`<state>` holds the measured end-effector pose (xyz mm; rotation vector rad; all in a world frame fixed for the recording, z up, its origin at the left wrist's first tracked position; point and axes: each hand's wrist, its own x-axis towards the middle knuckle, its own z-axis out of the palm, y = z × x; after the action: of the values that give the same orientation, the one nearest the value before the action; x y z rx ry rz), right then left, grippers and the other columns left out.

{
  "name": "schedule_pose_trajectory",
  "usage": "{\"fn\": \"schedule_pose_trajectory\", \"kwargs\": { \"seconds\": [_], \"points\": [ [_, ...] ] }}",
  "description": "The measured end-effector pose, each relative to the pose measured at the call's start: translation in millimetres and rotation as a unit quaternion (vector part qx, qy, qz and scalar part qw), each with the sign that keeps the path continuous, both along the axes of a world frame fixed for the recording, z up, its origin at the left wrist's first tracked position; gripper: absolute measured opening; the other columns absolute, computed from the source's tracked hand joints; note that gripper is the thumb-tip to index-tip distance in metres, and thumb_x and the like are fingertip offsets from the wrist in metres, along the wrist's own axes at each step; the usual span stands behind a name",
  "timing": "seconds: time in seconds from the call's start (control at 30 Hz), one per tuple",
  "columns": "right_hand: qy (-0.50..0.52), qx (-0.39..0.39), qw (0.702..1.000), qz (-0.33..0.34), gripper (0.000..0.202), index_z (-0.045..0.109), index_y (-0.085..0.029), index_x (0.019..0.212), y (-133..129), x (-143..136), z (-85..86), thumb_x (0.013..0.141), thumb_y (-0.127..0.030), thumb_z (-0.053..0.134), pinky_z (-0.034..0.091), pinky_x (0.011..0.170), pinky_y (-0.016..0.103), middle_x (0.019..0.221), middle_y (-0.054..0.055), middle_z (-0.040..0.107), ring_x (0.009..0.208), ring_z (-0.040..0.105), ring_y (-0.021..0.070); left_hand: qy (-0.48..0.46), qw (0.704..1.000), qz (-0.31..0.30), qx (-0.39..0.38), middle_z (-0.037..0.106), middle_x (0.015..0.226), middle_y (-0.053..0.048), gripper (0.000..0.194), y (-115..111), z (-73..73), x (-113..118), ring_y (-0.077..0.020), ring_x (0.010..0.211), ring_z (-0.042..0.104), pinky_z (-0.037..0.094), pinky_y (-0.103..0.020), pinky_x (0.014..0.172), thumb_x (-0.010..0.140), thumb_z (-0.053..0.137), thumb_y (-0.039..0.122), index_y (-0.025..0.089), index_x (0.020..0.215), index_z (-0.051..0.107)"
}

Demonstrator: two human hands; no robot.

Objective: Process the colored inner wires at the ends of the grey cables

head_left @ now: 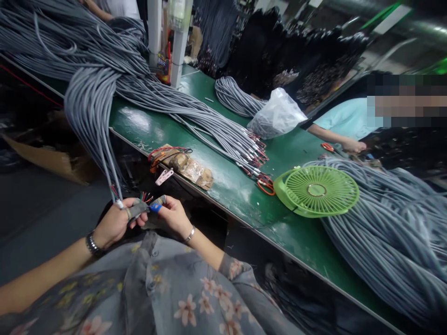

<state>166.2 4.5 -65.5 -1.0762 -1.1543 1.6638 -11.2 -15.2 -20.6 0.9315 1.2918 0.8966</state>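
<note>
My left hand (117,221) is closed around the end of a grey cable (111,172), with wrapping on some fingers. Thin coloured wires (145,197) fan out above its fingertips, in green, red, orange and black. Close beside it, my right hand (174,215) pinches at the wire ends, with blue tape on the thumb and a grey cover on a finger. Exactly which wire lies between those fingertips is hidden. From the hanging bundle (91,107), grey cables run down over the table edge to my left hand.
The green table (240,204) carries a long row of grey cables (209,128), a wooden block with clips (190,170), orange-handled scissors (266,184) and a green fan (317,190). A plastic bag (277,114) lies behind. Across the table, a person's hand (353,145) is near more cables.
</note>
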Motion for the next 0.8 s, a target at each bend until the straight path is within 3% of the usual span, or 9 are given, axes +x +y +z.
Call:
{"fn": "schedule_pose_trajectory", "kwargs": {
  "seconds": [0.33, 0.5, 0.8],
  "points": [
    [0.041, -0.023, 0.998, 0.029, 0.048, 0.077, -0.021, 0.092, 13.3, -0.3, 6.5, 0.074, -0.059, 0.101, 0.052, 0.067, 0.029, 0.082, 0.000, 0.073, 0.072, 0.062, 0.0154, 0.032, 0.999, -0.027, 0.001, 0.067, 0.049, -0.004, 0.039, 2.3, 7.4, 4.1, -0.0130, 0.045, 0.053, 0.033, -0.023, 0.044, 0.056, 0.089, 0.056, 0.023, 0.050, 0.070],
    [0.063, -0.012, 0.998, 0.027, 0.050, 0.075, -0.021, 0.080, 16.8, -6.8, 7.1, 0.065, -0.055, 0.108, 0.057, 0.075, 0.032, 0.076, -0.003, 0.071, 0.071, 0.063, 0.0146, 0.049, 0.997, -0.055, 0.009, 0.069, 0.050, -0.005, 0.035, 5.2, 1.9, 3.3, -0.0140, 0.044, 0.055, 0.035, -0.024, 0.044, 0.058, 0.088, 0.054, 0.023, 0.050, 0.072],
    [0.049, -0.040, 0.998, -0.027, 0.049, 0.071, -0.022, 0.076, 9.8, -9.8, -3.1, 0.071, -0.058, 0.104, 0.050, 0.062, 0.030, 0.070, -0.002, 0.067, 0.063, 0.055, 0.0140, 0.026, 1.000, -0.012, 0.013, 0.075, 0.057, -0.008, 0.043, 5.2, -0.2, 2.5, -0.0173, 0.049, 0.064, 0.040, -0.024, 0.044, 0.059, 0.094, 0.062, 0.022, 0.056, 0.077]
  ]
}}
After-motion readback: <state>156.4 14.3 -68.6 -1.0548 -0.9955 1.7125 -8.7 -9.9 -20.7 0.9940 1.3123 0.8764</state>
